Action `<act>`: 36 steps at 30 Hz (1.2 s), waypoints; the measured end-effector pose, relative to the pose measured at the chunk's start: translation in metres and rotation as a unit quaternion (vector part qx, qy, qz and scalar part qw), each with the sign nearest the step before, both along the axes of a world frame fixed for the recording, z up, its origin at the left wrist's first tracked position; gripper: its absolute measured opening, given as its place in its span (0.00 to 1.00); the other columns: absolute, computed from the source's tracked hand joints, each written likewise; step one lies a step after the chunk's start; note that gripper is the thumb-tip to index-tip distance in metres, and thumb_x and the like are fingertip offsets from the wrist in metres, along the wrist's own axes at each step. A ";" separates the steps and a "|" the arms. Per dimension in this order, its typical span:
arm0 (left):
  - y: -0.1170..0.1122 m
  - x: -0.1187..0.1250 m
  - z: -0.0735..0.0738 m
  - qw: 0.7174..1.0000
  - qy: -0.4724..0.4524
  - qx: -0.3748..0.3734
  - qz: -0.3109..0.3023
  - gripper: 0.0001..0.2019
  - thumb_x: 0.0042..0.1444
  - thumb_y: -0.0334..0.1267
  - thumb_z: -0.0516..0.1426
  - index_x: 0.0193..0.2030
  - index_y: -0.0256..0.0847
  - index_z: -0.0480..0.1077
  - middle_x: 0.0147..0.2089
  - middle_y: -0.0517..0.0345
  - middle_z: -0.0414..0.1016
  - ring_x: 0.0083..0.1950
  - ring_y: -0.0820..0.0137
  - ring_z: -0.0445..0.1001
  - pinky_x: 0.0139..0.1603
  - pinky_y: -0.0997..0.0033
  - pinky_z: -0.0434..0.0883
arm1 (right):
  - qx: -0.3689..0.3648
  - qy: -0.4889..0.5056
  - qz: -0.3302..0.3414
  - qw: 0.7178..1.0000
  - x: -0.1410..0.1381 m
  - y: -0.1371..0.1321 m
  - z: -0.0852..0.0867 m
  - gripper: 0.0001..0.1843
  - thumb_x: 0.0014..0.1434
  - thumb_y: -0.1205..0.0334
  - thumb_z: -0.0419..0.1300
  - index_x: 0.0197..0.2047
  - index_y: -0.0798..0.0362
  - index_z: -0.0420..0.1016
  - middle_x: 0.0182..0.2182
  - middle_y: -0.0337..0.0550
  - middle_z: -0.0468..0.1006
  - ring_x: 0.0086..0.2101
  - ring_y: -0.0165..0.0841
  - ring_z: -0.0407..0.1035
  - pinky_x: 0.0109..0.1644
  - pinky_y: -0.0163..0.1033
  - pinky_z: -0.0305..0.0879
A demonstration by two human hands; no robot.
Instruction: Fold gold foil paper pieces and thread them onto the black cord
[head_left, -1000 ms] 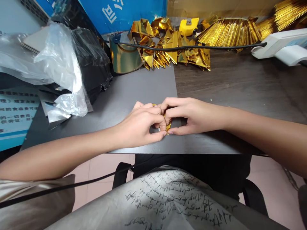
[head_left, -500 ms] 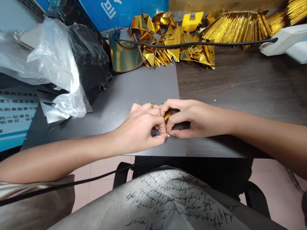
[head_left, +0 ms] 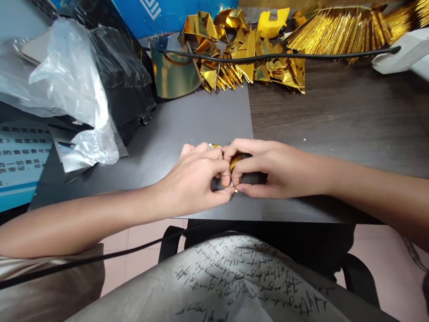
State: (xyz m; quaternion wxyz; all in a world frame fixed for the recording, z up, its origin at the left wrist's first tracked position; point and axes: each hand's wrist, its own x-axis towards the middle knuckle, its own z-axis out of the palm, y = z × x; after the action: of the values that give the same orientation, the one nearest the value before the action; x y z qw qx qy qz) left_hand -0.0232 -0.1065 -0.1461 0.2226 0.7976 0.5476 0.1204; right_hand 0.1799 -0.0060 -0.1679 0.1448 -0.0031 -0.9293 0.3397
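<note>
A small piece of gold foil paper (head_left: 236, 162) is pinched between my two hands, just above the grey mat near the table's front edge. My left hand (head_left: 204, 179) grips its near edge with thumb and index finger, the other fingers curled behind. From the right, my right hand (head_left: 264, 167) pinches the same piece, with thumb and fingertips meeting my left fingertips. Most of the foil is hidden by the fingers, so its folded shape cannot be made out.
Folded gold foil pieces (head_left: 241, 58) lie at the back beside a yellow tape measure (head_left: 273, 23) and a fanned gold bundle (head_left: 342, 33). A black cable (head_left: 268, 57) crosses over them. Clear plastic wrap (head_left: 80, 89) and a black bag (head_left: 124, 76) stand at left on the grey mat (head_left: 214, 116).
Both hands stay almost in place, with small finger shifts on the foil. The view has moved slightly, so the items at the back sit a little differently.
</note>
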 end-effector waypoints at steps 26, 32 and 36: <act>0.022 -0.032 0.007 0.976 0.023 0.203 -0.079 0.08 0.63 0.38 0.57 0.34 0.39 0.71 0.37 0.55 0.69 0.40 0.67 0.63 0.42 0.64 0.59 | 0.024 -0.023 -0.002 0.999 -0.002 0.004 0.002 0.02 0.63 0.66 0.61 0.39 0.53 0.76 0.49 0.46 0.72 0.49 0.32 0.69 0.57 0.41 0.66; 0.042 -0.045 0.002 0.972 0.023 0.188 -0.141 0.12 0.69 0.40 0.53 0.47 0.37 0.75 0.48 0.50 0.77 0.48 0.66 0.72 0.53 0.63 0.68 | 0.059 -0.031 0.057 0.996 0.006 0.032 0.004 0.03 0.62 0.64 0.63 0.40 0.50 0.78 0.52 0.42 0.74 0.65 0.38 0.60 0.77 0.61 0.32; 0.042 -0.045 0.001 0.969 0.014 0.189 -0.158 0.12 0.69 0.39 0.54 0.46 0.39 0.78 0.45 0.50 0.79 0.46 0.68 0.74 0.50 0.66 0.70 | 0.079 -0.023 0.039 0.996 0.014 0.047 0.005 0.03 0.59 0.64 0.66 0.38 0.48 0.81 0.54 0.44 0.74 0.70 0.46 0.48 0.74 0.64 0.41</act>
State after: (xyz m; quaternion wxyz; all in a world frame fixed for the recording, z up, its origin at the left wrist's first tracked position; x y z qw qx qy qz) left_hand -0.0681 -0.0641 -0.1454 0.0758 0.9034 0.3847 0.1736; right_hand 0.1940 0.0406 -0.1627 0.1102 0.0365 -0.9556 0.2708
